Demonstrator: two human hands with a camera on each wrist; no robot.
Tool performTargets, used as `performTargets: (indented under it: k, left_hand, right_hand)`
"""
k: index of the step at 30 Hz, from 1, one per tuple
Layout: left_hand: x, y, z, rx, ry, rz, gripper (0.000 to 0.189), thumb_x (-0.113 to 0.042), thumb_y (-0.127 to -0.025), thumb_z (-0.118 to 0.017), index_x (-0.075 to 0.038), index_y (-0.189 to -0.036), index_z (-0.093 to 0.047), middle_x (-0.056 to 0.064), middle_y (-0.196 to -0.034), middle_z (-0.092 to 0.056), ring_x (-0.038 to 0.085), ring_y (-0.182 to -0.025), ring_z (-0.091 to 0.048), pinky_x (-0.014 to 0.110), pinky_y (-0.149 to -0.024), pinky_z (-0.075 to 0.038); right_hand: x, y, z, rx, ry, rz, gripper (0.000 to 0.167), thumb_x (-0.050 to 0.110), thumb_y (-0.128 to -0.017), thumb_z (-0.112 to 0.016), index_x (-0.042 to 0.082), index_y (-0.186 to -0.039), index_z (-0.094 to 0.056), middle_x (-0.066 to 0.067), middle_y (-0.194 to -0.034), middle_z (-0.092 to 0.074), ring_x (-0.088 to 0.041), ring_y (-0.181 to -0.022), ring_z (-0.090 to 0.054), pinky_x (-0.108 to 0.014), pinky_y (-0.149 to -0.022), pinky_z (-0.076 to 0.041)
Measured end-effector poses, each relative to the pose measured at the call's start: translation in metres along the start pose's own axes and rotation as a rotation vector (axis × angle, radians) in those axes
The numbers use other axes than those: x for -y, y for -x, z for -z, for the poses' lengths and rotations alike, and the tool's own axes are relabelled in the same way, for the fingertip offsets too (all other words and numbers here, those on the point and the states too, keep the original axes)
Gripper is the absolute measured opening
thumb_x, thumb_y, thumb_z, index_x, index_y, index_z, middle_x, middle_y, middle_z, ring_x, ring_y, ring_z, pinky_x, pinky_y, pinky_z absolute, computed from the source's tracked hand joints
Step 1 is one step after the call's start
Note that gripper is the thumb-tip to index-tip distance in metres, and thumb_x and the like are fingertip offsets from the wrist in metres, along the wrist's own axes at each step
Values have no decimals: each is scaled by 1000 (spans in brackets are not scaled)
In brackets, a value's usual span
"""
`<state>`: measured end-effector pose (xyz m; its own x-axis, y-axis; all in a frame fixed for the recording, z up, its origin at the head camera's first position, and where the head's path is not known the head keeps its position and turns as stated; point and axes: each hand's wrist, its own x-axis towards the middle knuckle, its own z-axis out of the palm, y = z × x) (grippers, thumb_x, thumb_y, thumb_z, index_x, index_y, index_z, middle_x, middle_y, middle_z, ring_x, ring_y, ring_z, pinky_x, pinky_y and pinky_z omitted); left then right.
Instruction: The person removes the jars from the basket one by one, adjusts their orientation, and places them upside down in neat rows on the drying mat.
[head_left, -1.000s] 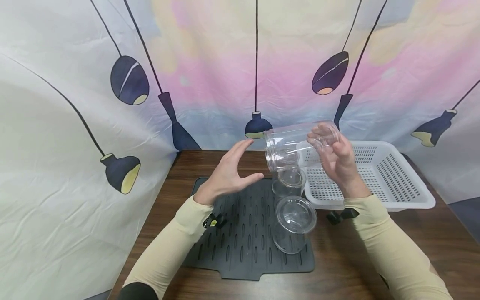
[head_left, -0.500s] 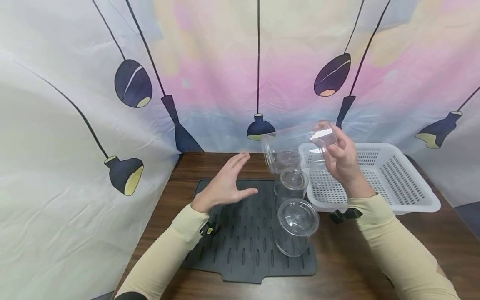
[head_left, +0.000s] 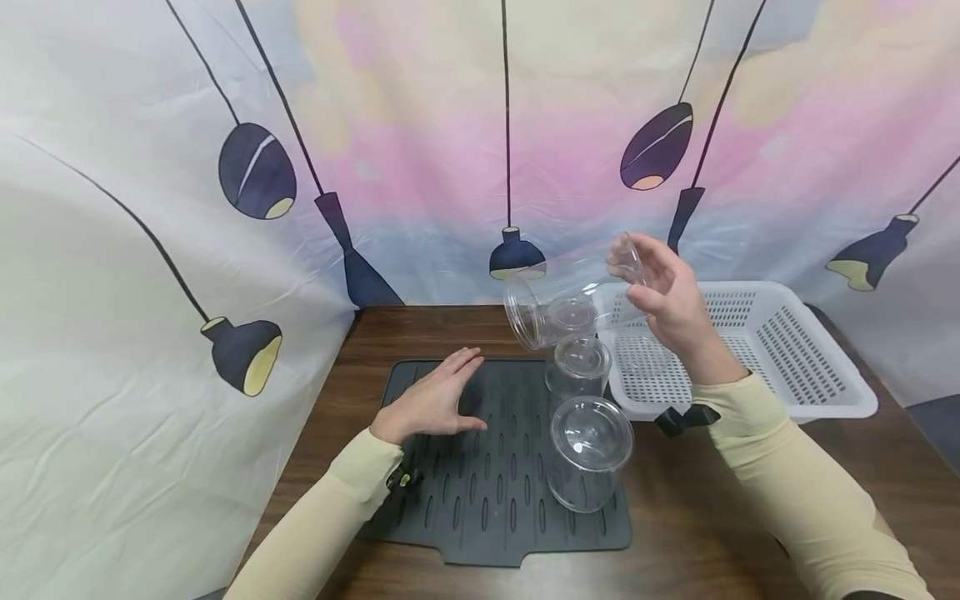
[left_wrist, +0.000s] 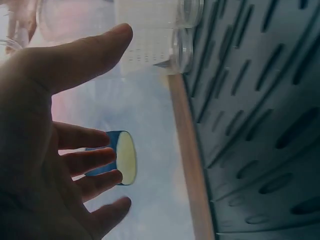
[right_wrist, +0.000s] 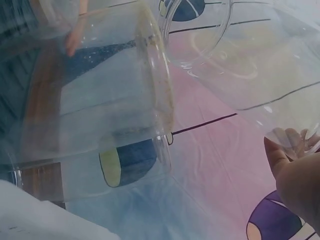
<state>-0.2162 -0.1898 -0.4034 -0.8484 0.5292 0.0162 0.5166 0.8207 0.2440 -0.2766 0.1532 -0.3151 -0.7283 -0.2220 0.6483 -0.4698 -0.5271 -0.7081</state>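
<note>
Clear jar (head_left: 558,293): from here I see it raised over the table (head_left: 427,329), near the white basket (head_left: 750,412), its long axis slanting crosswise, left end lower. My right hand (head_left: 666,302), nearer, grips its right end; my left hand (head_left: 433,402), fingers spread, holding nothing, hangs lower leftward.
</note>
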Motion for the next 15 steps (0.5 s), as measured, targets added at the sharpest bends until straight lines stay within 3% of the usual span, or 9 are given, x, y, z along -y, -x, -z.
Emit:
performTargets:
  k: [7,15]
  left_hand:
    - [7,10,-14,38,-6,42,103,-48,-76,-81,-3,-152,-30,13,-162,-20,33,-150,-17,51,-115,-29]
    - [9,20,-28,88,-37,55,106,-54,-73,-81,-1,-151,-33,15,-161,-22,35,-149,-17,52,-116,-26]
  right_hand:
    - [5,-3,-5,-59,91,-82,66,8,-73,-85,2,-130,-53,-7,-126,-60,-18,-120,-54,-23,-104,-42]
    - [7,-2,-6,-45,147,-101,65,8,-75,-83,4,-131,-51,-4,-126,-57,-16,-121,-51,-22,-107,-38]
